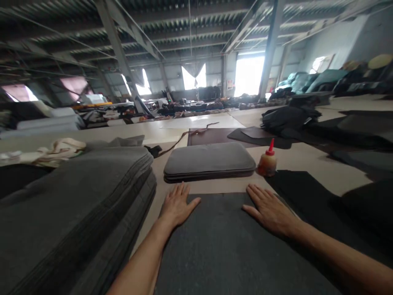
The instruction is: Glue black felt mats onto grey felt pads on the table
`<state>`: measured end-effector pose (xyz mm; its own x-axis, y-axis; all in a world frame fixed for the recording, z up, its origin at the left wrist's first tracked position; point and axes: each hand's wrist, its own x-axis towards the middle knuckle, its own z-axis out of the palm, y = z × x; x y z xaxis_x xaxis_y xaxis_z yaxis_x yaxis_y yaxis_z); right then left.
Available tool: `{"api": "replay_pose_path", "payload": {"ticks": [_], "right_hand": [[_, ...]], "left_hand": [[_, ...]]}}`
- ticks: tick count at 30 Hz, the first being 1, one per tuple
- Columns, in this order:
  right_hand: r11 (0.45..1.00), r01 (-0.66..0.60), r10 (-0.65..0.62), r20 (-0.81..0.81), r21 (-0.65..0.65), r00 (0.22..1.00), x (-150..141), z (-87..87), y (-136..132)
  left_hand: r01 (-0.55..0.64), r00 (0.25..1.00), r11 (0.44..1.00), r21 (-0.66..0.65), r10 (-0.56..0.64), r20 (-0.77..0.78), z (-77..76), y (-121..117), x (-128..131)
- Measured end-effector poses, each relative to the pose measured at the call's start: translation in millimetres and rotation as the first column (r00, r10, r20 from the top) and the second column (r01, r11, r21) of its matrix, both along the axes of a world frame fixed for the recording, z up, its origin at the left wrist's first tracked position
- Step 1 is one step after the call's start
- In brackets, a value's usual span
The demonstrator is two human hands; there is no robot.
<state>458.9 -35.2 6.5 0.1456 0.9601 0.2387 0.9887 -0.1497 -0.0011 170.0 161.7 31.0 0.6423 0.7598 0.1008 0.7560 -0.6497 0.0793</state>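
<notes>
While resting the left hand [176,207] over the far left corner of a dark grey sheet [215,246], rest the right hand [270,209] over its far right corner. Hold both palm down, fingers slack and slightly spread, clasping nothing, thumbs on the sheet. Cannot tell whether fabric or leather. See it laid flat on the pale tabletop [328,164], running out of view at the bottom.

Find, just beyond its far edge, a low stack of round-cornered grey panels [208,157], with a red-nozzled squeeze bottle [267,164] upright just beside, amber-brown inside. Note a taller stack of grey material [107,172] to the left, and black material [303,192] to the right. See farther off a dark maroon sheet [204,138], with a thin brown strip [181,139] trailing near its left edge.
</notes>
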Motion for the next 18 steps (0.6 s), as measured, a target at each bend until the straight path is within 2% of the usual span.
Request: {"api": "replay_pose_path", "payload": {"ticks": [6,9,11,14,16,18], "right_hand": [[0.995,0.075,-0.079,0.067,0.070,0.995,30,-12.9,-45],[0.993,0.012,-0.026,0.115,0.114,0.993,37,-9.3,-67],[0.989,-0.047,0.028,0.140,0.138,0.990,38,-3.0,-83],[0.975,-0.112,0.088,0.132,0.194,0.987,27,7.5,-111],[0.965,-0.194,0.180,0.089,0.178,0.980,10,11.4,-132],[0.943,-0.315,0.312,0.041,0.107,0.949,-11,9.2,-153]], "left_hand": [[-0.204,0.979,0.979,0.029,0.204,-0.017,1.2,12,-29],[-0.262,0.965,0.963,0.065,0.263,-0.002,8.6,-2,-45],[-0.270,0.963,0.958,0.092,0.270,0.009,16.4,-21,-52],[-0.167,0.986,0.981,0.096,0.168,0.001,28.4,-66,-65],[-0.019,1.000,0.998,0.053,0.020,-0.024,33.9,-102,-79],[0.152,0.987,0.987,-0.048,-0.155,-0.052,35.9,-137,-97]]}}
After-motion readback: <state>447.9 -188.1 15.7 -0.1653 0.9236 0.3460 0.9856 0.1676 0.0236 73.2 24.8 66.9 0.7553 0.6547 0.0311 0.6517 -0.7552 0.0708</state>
